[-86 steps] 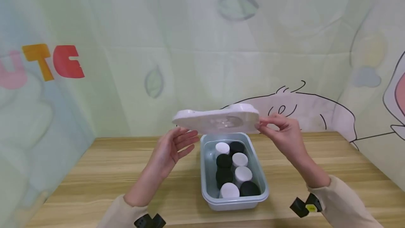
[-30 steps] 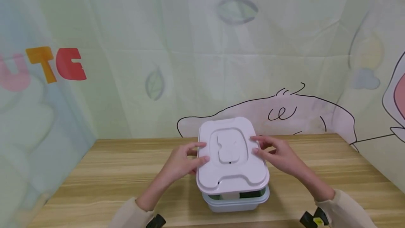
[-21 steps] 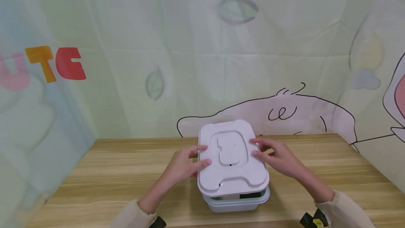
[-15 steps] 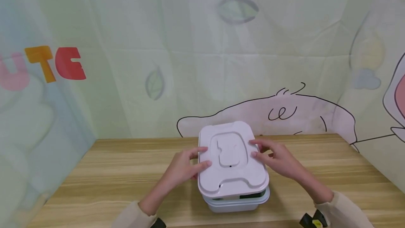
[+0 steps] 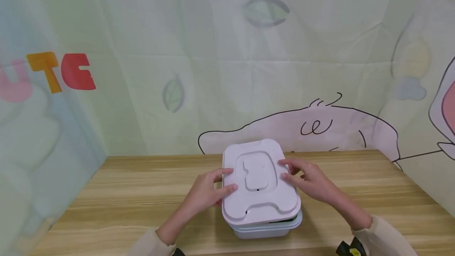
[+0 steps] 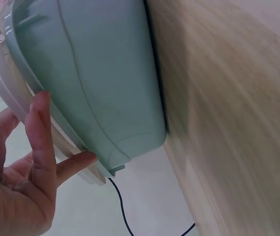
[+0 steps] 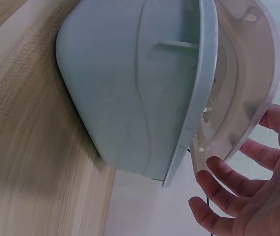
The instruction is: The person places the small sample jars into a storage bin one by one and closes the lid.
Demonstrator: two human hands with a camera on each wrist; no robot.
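A white plastic lid (image 5: 263,204) lies askew over the pale blue-green box (image 5: 263,233). My left hand (image 5: 204,191) holds the lid's left edge, thumb and a finger on top, other fingers below at the rim. My right hand (image 5: 311,179) grips the opposite edge between fingers and thumb. In the left wrist view the lid (image 6: 4,73) sits close along the box's rim. On the right side the lid (image 7: 260,54) is tilted up, with a gap above the box (image 7: 115,88). The black- and white-capped containers inside are hidden, except for a dark sliver at the front right.
The box stands on a wood-grain table (image 5: 124,204). Behind it hangs a pale green printed cloth (image 5: 213,70) with cartoon shapes and letters. A thin black cable (image 6: 122,206) runs beyond the table edge in the left wrist view.
The lid, earlier raised behind the box, has come forward over it and covered the containers. Since then both hands have lowered it slightly, and the front gap has narrowed.
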